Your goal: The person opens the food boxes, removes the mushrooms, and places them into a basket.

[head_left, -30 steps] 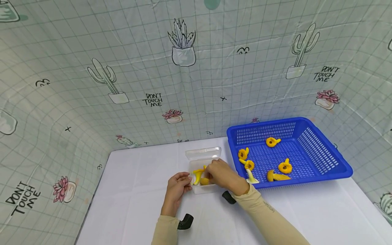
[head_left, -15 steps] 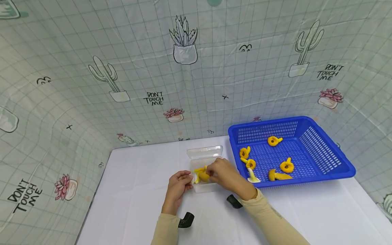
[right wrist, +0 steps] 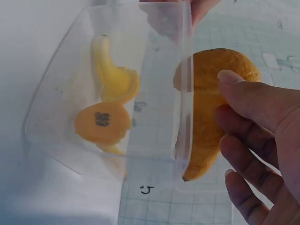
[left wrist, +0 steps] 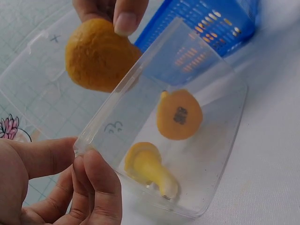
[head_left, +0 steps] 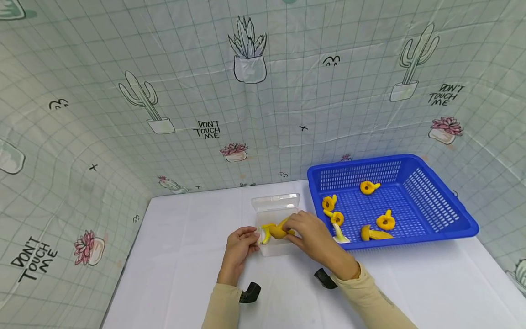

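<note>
A clear plastic box (head_left: 279,250) stands on the table with its lid (head_left: 275,202) swung back. My left hand (head_left: 240,246) pinches the box's left rim between thumb and fingers. With my right hand (head_left: 314,235) I hold a brownish-orange toy mushroom (head_left: 278,231) by thumb and fingers over the box's opening; the right wrist view shows its rounded cap and tapered stem (right wrist: 204,154). Inside the box lie a yellow mushroom (left wrist: 145,164) with a pale stem tip and an orange mushroom (left wrist: 180,117) with a dark mark on it.
To the right stands a blue plastic basket (head_left: 411,242) with several yellow and orange mushrooms, one of them a pale yellow mushroom (head_left: 339,234) near its left front corner. A patterned cloth (head_left: 185,91) hangs behind the white table (head_left: 185,256).
The brownish-orange mushroom in my right hand has risen and turned, and more of it shows. My right hand has shifted slightly rightward. My left hand keeps its grip on the box.
</note>
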Demonstrator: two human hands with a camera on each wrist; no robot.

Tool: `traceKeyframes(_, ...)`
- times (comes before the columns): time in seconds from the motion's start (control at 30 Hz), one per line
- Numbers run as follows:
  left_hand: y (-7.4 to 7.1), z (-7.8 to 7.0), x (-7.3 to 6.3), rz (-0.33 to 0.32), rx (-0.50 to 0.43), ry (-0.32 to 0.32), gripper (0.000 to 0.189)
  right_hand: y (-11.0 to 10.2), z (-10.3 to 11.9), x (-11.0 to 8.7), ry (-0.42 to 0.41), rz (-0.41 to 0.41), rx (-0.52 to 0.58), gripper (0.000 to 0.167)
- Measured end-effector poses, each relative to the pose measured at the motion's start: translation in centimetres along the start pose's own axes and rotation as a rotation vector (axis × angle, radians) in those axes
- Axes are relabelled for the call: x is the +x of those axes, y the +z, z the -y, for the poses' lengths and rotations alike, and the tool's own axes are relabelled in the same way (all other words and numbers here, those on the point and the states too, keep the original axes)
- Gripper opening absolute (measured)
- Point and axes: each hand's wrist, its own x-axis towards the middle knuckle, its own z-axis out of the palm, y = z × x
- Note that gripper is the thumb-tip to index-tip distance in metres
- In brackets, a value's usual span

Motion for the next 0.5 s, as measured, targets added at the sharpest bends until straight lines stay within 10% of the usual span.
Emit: traceKeyframes(0.5,0.0,0.1,0.1,0.003,0.005,-0.002,0.029,-1.8,-0.6,-2.3,0.004,-0.086,0.029,0.029)
